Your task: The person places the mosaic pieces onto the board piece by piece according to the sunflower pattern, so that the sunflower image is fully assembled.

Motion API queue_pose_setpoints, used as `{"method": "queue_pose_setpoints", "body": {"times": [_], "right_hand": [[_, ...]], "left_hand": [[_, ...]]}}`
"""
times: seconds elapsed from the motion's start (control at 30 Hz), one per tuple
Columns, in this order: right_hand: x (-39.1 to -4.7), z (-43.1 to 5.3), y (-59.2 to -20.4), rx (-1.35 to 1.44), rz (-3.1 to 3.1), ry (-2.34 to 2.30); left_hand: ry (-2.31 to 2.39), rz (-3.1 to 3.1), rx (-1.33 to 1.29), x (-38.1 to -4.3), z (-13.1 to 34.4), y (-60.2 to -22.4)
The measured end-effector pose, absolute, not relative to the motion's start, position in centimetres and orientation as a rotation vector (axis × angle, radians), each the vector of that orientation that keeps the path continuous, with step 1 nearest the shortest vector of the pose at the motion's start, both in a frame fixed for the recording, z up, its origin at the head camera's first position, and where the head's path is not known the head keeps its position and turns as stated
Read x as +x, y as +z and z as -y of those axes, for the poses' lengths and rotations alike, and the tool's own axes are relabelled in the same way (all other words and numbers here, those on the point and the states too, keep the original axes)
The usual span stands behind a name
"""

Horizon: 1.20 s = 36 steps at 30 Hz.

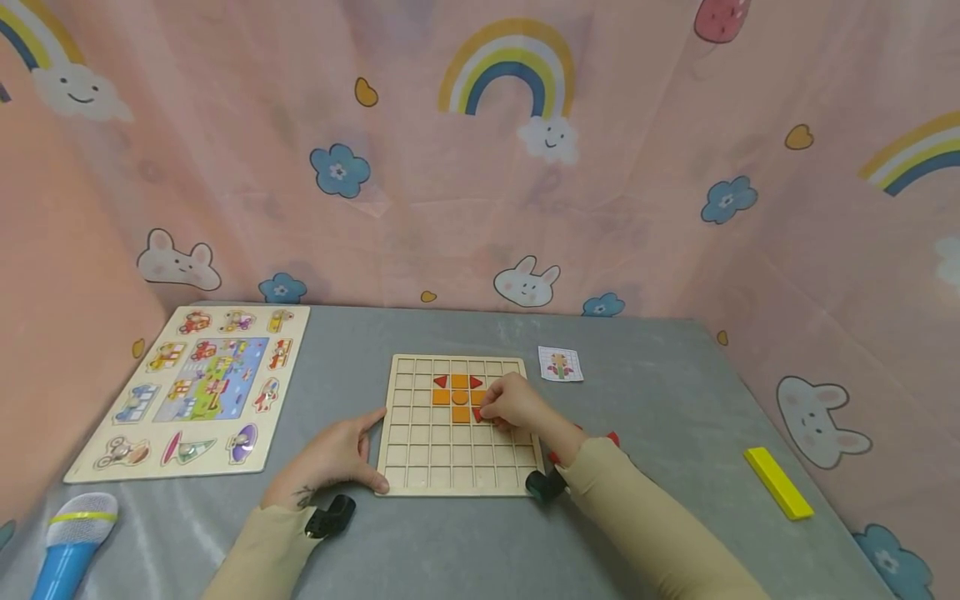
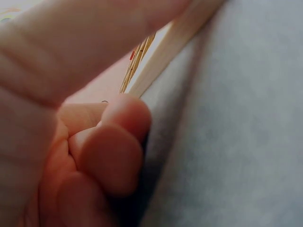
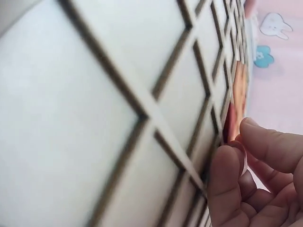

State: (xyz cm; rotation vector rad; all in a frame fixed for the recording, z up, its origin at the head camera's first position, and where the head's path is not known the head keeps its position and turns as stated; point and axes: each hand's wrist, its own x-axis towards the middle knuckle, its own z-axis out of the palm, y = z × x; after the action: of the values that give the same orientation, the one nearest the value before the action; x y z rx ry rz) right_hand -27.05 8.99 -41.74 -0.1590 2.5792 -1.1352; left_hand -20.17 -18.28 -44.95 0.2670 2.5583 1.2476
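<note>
A wooden grid board (image 1: 420, 454) lies flat on the table. My left hand (image 1: 330, 458) holds its left side, thumb at the near corner and index fingertip farther up the edge; the other fingers look curled in the left wrist view. Orange square tiles (image 1: 441, 397), an orange round tile (image 1: 460, 397) and red triangle tiles (image 1: 440, 382) sit in the upper cells. Over the board's right part, my right hand (image 1: 517, 400) pinches a red triangle tile (image 1: 477, 414) at a cell below the orange ones. In the right wrist view its fingertips (image 3: 227, 163) partly hide that tile.
A small pattern card (image 1: 560, 364) lies beyond the board's right corner. More red pieces (image 1: 613, 438) show beside the right wrist. To the left are a picture puzzle board (image 1: 281, 396) and a toy microphone (image 1: 75, 542). A yellow bar (image 1: 778, 483) lies far right.
</note>
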Motion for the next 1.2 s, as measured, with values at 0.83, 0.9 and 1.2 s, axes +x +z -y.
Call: {"method": "queue_pose_setpoints", "body": {"times": [0.83, 0.9, 1.2], "right_hand": [[-23.5, -19.2, -40.5, -0.364, -2.767, -0.516], [-23.2, -19.1, -40.7, -0.343, -2.768, -0.514], [-22.8, -19.3, -40.7, -0.314, -2.748, -0.599]], "left_hand": [[1.243, -2.557, 0.285, -20.1, 18.5, -44.7], [1.244, -2.556, 0.284, -20.1, 18.5, -44.7], [1.234, -2.551, 0.25, -20.0, 18.3, -44.8]]}}
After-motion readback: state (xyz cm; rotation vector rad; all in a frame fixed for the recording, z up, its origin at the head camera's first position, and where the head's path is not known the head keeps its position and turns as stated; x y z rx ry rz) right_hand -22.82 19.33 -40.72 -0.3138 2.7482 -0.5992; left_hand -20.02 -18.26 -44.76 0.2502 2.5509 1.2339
